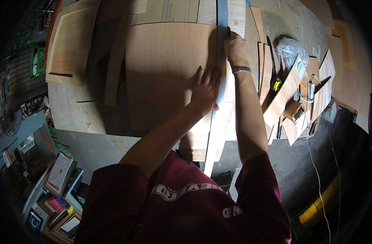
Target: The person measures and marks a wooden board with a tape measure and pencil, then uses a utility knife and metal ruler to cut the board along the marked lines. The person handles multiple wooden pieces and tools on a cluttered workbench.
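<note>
A long metal straightedge (222, 28) runs from the far side of the table toward me, over thin plywood, and its near end sticks out past the table's edge. My left hand (206, 90) presses down flat with fingers stretched, on the plywood sheet (165, 61) and against the straightedge. Farther along, at the straightedge's right side, my right hand (237, 49) is closed around a slim dark tool (229, 31). Only a short dark part of that tool shows, so I cannot make out its exact kind. A pale plywood strip (230, 122) lies beneath my right forearm.
Wood offcuts (281, 97), a yellow-and-black tape measure (276, 84) and a clear plastic bag (292, 51) crowd the table's right side. A framed wooden panel (72, 40) lies at the far left. A white cable (316, 175) hangs at right; picture frames (60, 175) are stacked lower left.
</note>
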The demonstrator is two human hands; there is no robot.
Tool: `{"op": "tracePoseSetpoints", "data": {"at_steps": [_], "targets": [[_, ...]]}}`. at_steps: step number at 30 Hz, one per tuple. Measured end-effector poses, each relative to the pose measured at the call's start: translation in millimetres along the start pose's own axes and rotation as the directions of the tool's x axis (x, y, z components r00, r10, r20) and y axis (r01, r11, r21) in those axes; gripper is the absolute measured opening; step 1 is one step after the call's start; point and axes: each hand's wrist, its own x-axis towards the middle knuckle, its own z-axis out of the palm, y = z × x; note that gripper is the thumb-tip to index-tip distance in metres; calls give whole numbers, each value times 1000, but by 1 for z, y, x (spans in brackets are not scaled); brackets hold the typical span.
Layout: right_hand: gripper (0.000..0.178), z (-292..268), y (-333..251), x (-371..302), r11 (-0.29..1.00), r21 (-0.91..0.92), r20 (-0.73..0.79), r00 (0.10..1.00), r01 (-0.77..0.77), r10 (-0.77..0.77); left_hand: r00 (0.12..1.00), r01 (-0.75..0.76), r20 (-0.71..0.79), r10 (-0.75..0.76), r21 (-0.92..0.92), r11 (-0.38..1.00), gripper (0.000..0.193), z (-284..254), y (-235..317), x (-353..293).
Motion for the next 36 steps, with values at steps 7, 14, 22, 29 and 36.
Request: {"op": "tracePoseSetpoints", "data": {"at_steps": [7,14,22,29,36], "targets": [[34,-7,0,-30,996,-6,-47,995,91,-91,1000,4,15,-4,-12,1000,137,11,-3,2],[30,-14,15,-100,998,63,-15,999,32,-31,989,-18,150,8,64,998,120,7,-3,2],[36,-23,33,-195,995,81,-42,998,54,-51,990,-21,-137,29,62,998,124,33,-4,5],[34,-40,42,-281,991,119,40,997,-68,63,1000,-15,12,15,25,1000,139,15,-3,3],[34,-50,48,-341,997,73,-4,1000,-2,2,996,-7,85,8,-5,1000,148,6,-3,4]]}}
